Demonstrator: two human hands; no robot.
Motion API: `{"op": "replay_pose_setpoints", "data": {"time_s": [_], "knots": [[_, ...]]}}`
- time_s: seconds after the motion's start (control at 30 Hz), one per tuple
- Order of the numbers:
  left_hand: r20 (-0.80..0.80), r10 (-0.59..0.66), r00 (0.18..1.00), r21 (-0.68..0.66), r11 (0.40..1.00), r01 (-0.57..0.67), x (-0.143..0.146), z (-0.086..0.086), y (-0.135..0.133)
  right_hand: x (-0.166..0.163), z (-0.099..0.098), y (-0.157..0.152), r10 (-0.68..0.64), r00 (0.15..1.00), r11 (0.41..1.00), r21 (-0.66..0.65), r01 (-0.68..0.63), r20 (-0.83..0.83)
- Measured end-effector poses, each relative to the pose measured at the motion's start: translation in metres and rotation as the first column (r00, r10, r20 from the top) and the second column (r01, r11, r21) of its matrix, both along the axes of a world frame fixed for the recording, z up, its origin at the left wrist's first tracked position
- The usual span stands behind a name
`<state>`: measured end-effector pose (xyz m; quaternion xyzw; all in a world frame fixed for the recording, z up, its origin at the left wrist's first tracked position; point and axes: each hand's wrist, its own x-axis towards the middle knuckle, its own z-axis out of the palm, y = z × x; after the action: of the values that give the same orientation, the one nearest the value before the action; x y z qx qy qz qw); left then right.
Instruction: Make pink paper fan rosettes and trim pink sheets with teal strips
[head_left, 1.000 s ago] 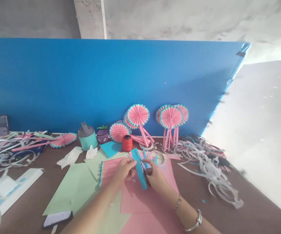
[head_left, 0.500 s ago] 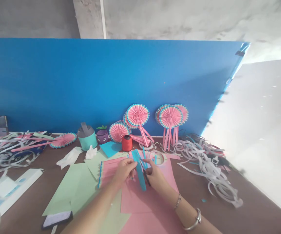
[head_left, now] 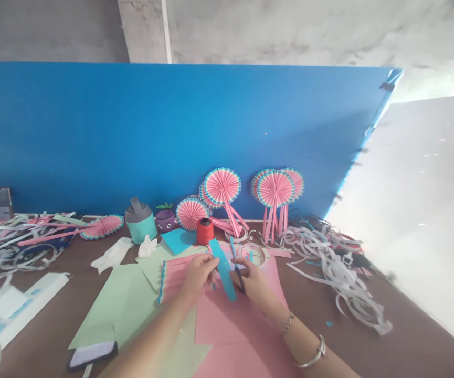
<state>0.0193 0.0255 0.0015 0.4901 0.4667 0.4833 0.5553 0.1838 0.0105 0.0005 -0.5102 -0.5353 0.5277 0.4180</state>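
Note:
My left hand [head_left: 200, 273] pinches a long blue paper strip [head_left: 222, 269] and holds it upright and tilted over a pink paper sheet [head_left: 234, 320]. My right hand [head_left: 255, 282] grips small dark scissors [head_left: 238, 273] whose blades meet the strip's right edge, where a thinner blue sliver [head_left: 232, 247] splits off upward. A pleated pink sheet with a blue edge [head_left: 171, 278] lies under my left hand. Bracelets circle my right wrist.
Finished pink paper fans [head_left: 222, 186] [head_left: 276, 190] lean on a blue board [head_left: 171, 131]. A red thread spool [head_left: 205, 231], teal cup [head_left: 141, 220], purple pot [head_left: 166, 219], tape roll [head_left: 255, 254], green sheets [head_left: 120, 304], white paper curls [head_left: 340, 273], a phone [head_left: 92, 354].
The blue strip has shifted slightly up and left, and the scissors have worked further along its edge. Both hands stay over the pink sheet.

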Motion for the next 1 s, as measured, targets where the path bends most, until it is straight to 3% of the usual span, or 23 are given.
{"op": "replay_pose_setpoints", "data": {"time_s": [0.17, 0.53, 0.67, 0.83, 1.0], "knots": [[0.024, 0.075, 0.997, 0.019, 0.997, -0.075, -0.003, 0.001, 0.003, 0.000, 0.013, -0.004, 0.038, 0.988, 0.996, -0.078, -0.050, -0.151], [0.003, 0.003, 1.000, 0.011, 1.000, -0.003, -0.001, 0.010, -0.003, 0.005, -0.011, 0.006, -0.001, 0.989, 0.998, 0.065, 0.010, -0.147], [0.011, 0.101, 0.995, 0.063, 0.993, -0.101, -0.004, 0.012, 0.000, 0.006, -0.004, 0.003, 0.045, 0.994, 0.999, 0.024, -0.042, -0.104], [0.027, 0.244, 0.969, 0.095, 0.965, -0.245, -0.014, 0.016, 0.006, 0.008, 0.009, -0.003, 0.208, 0.978, 0.977, -0.055, -0.208, -0.003], [0.008, 0.314, 0.950, 0.101, 0.944, -0.313, -0.021, 0.021, 0.004, 0.007, 0.018, -0.008, 0.295, 0.952, 0.954, -0.070, -0.290, 0.077]]}}
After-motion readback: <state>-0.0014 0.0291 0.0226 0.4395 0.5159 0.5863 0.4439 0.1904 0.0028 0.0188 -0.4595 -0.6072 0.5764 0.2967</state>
